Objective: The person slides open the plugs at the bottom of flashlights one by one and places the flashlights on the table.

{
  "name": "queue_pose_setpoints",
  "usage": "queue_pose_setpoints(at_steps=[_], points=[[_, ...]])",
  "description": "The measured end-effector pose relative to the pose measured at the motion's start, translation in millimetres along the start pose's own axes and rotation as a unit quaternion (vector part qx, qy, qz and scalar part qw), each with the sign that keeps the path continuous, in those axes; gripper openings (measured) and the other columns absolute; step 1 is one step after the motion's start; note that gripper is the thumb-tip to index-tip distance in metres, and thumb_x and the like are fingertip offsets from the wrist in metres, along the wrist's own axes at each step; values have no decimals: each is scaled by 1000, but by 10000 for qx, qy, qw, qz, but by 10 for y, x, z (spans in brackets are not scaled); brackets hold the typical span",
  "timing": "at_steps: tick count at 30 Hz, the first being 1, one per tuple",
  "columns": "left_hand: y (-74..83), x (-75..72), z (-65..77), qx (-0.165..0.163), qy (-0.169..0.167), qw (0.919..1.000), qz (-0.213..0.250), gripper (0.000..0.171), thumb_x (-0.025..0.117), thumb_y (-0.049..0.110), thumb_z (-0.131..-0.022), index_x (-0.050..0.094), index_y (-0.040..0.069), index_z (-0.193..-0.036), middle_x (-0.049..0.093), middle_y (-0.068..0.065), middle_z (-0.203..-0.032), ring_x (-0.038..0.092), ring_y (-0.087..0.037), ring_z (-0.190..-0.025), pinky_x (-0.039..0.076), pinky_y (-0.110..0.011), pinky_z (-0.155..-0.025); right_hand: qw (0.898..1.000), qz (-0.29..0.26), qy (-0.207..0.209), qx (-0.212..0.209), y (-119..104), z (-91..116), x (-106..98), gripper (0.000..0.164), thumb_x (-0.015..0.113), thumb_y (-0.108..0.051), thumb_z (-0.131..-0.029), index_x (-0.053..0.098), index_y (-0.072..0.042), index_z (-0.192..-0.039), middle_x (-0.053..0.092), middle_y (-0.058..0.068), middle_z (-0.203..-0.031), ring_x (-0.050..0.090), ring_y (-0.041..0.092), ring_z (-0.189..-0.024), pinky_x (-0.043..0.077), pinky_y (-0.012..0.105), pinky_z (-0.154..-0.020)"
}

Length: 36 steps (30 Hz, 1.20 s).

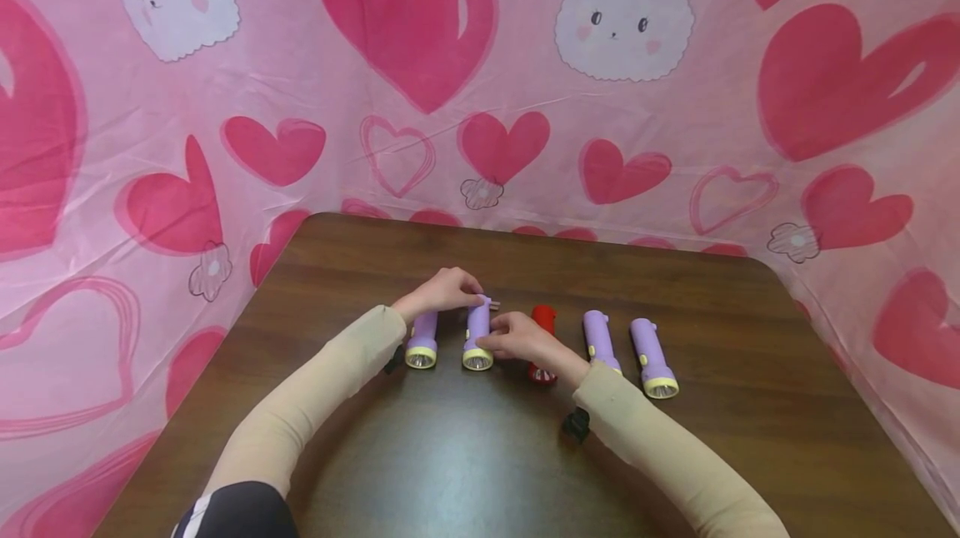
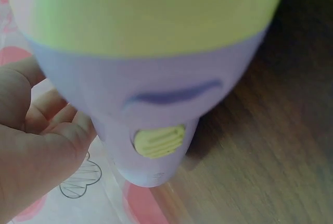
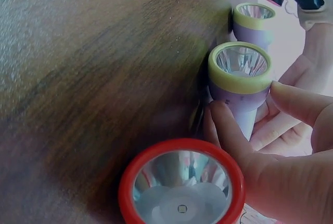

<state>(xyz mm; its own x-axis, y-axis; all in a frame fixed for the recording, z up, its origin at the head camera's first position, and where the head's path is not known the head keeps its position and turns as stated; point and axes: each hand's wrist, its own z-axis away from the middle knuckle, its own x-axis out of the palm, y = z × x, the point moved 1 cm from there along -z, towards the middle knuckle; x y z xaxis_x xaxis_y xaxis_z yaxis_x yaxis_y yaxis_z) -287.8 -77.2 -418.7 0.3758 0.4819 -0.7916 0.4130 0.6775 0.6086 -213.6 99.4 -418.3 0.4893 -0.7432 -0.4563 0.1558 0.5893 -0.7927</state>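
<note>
purple flashlight [image 1: 477, 326]: lies on surface [image 1: 450, 455], lens toward 6 o'clock | left hand [image 1: 444, 290]: pinches tail, 12 o'clock end | right hand [image 1: 523, 338]: pinches lens end, two-ended hold likely preventing rolling | red flashlight [image 1: 543, 319]: near, 3 o'clock

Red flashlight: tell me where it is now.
In the head view, the red flashlight lies right of centre on the table, third of five in the row and partly hidden by the right hand, with a purple flashlight on either side.

Place: booth-like | heart-and-bunny sheeting [image 1: 536, 47] behind and beside | brown table [image 1: 465, 446]
</note>
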Motion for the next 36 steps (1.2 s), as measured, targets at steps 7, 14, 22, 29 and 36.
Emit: queue_pose_setpoints(at_steps=[7, 14, 22, 29, 36], points=[[15, 0, -3, 55, 25, 9999, -97, 25, 69, 21, -93, 75, 2, -109, 77, -11, -105, 69, -20, -94, 57, -32, -86, 9995, 272, 102, -99, 8, -11, -14, 54, 71, -26, -90, 57, 5, -132, 68, 18, -120, 69, 19, -94, 59, 35, -90], [24, 13, -17, 152, 142, 9993, -311, 26, 68, 23, -93, 75, 2, -107, 77, -11, -104, 70, -21, -96, 56, -33, -87, 9980, 544, 273, -151, -1, 12, -56, 51, 71, -30, -90, 60, 0, -129, 70, 13, -116, 69, 18, -90, 59, 35, -90], [4, 43, -37, 101, 260, 9989, -368, 25, 69, 23, -92, 76, 5, -107, 77, -8, -103, 69, -20, -94, 55, -32, -85, 9985, 319, 368, -242, -49, 71, -162, 53, 71, -27, -90, 58, 4, -131, 69, 17, -118, 72, 27, -98, 59, 37, -91], [5, 46, -42, 65, 283, 9991, -315, 26, 69, 23, -92, 76, 3, -107, 77, -10, -104, 69, -20, -92, 55, -30, -81, 9987, 62, 431, -283, -58, 130, -270, 52, 69, -24, -91, 56, 6, -132, 66, 21, -122, 68, 33, -107, 57, 40, -95], [0, 58, -39, 44, 254, 9995, -207, 26, 69, 22, -92, 75, 3, -108, 77, -10, -105, 68, -19, -93, 55, -29, -82, 9981, 109, 482, -378, -53, 225, -377, 54, 68, -24, -93, 52, 7, -135, 65, 22, -125, 67, 35, -111, 56, 40, -97]])
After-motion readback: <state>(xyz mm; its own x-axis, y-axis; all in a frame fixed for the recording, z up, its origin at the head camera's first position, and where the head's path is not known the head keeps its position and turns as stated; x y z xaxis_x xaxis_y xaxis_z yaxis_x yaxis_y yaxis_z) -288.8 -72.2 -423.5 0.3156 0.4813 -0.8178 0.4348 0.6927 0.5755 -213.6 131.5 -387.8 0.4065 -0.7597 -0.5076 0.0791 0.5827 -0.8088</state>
